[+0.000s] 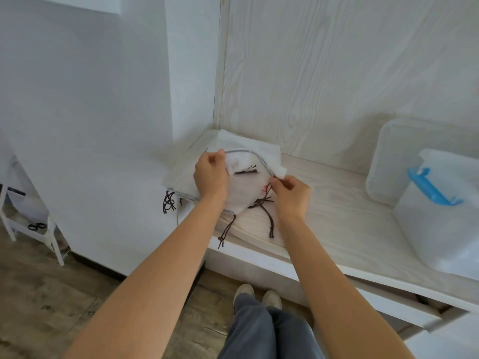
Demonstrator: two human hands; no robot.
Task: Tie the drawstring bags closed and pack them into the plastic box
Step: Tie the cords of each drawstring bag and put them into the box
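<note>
While both hands [248, 182] pinch it, the soft white bag [243, 174] seemingly crumples.

Bright, even light; whites overexposed, soft shadows, wide-angle bending at edges, mild blur.

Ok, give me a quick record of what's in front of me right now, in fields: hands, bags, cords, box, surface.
left hand: grips the upper edge of the top drawstring bag
right hand: pinches the bag's right edge, by the dark cords
bags: white stack in the counter's back corner, top one being worked on
cords: loose, not tied, ends trailing over the counter's front edge
plastic box: clear, blue handle, at the right, no bags visible in it
lid: leaning against the wall behind the box
surface: pale wood-grain counter
</note>
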